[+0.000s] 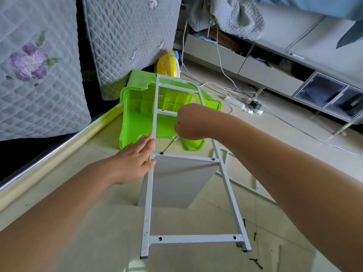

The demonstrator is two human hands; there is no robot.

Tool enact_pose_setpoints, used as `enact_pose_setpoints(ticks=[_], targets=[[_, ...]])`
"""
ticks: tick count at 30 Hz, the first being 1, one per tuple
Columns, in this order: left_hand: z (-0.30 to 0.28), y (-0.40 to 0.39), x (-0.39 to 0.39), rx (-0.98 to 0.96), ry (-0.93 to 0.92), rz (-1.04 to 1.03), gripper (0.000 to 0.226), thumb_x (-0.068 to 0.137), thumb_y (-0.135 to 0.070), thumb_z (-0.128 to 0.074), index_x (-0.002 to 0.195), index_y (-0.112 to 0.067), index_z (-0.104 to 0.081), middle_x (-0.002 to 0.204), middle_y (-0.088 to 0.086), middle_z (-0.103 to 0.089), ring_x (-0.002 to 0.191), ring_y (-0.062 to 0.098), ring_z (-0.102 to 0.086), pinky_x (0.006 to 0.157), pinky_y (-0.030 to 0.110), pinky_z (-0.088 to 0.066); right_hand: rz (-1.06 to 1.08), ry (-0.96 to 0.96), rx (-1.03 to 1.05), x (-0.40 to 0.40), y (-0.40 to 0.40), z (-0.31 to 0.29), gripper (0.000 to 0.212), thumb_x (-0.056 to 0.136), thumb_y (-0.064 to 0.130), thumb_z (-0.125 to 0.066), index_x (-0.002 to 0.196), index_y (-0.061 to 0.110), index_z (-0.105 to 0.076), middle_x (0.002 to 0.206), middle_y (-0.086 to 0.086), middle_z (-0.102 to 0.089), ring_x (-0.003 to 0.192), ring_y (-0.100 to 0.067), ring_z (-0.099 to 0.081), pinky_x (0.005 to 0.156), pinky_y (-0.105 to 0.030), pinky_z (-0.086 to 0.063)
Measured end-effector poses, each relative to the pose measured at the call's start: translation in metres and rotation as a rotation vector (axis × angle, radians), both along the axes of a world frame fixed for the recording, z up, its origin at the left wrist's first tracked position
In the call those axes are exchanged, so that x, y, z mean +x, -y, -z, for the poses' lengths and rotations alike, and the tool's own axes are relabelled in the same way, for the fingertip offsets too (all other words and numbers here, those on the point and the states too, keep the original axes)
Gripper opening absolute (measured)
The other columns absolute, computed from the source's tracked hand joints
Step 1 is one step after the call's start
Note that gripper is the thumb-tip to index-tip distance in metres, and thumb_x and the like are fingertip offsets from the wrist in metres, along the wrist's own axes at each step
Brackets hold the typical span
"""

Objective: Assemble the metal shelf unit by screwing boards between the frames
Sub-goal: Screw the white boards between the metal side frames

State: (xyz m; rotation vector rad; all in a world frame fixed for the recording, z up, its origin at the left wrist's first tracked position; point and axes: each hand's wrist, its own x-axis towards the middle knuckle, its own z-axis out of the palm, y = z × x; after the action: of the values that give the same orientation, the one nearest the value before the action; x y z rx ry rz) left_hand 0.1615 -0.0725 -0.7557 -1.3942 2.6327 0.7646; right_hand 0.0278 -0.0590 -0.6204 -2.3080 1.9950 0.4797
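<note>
A white metal ladder-shaped frame (149, 195) lies flat on top of a grey board (176, 185) that stands on edge on the floor. My right hand (191, 122) is shut on a screwdriver (169, 145), whose tip sits in a screw (162, 153) at the left end of a crossbar. My left hand (135, 157) lies flat with fingers together, pressed against the frame's left rail beside that crossbar. A second screw (213, 159) shows at the crossbar's right end.
A green plastic stool (137, 114) lies tipped over behind the frame. Several dark loose screws (255, 261) lie on the tiled floor at the lower right. Another frame piece (245, 183) lies to the right. Cables and a power strip (235, 101) lie further back; quilted mattresses lean at left.
</note>
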Motion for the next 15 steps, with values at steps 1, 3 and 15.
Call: enact_pose_setpoints(ticks=[1,3,15], targets=[[0.000,0.000,0.000,0.001,0.004,0.000,0.061,0.102,-0.032,-0.019,0.145,-0.011,0.019,0.152,-0.001,0.028,0.140,0.008,0.022,0.115,0.026,0.007,0.041,0.032,0.008,-0.001,-0.001,0.000,0.033,0.095,0.011,-0.037,0.066,0.002,-0.048,0.061,-0.002,-0.032,0.050,-0.011,-0.031,0.042,-0.019,-0.028],[-0.001,0.000,0.000,-0.001,0.020,-0.002,0.061,0.102,-0.032,-0.019,0.145,-0.011,0.018,0.152,-0.002,0.028,0.140,0.008,0.022,0.116,0.027,0.007,0.141,0.151,0.053,-0.012,-0.006,0.001,0.028,0.095,0.009,-0.040,0.073,0.000,-0.056,0.059,-0.002,-0.036,0.040,-0.010,-0.042,0.031,-0.013,-0.031],[-0.026,-0.034,-0.070,-0.390,0.125,0.056,0.074,0.086,-0.053,-0.005,0.142,-0.011,-0.029,0.153,0.006,-0.025,0.140,0.017,-0.025,0.111,0.037,-0.021,0.816,0.775,-0.338,-0.183,-0.067,0.077,0.018,0.094,0.010,-0.033,0.084,0.005,-0.047,0.075,-0.013,-0.048,0.049,-0.020,-0.040,0.048,-0.025,-0.032]])
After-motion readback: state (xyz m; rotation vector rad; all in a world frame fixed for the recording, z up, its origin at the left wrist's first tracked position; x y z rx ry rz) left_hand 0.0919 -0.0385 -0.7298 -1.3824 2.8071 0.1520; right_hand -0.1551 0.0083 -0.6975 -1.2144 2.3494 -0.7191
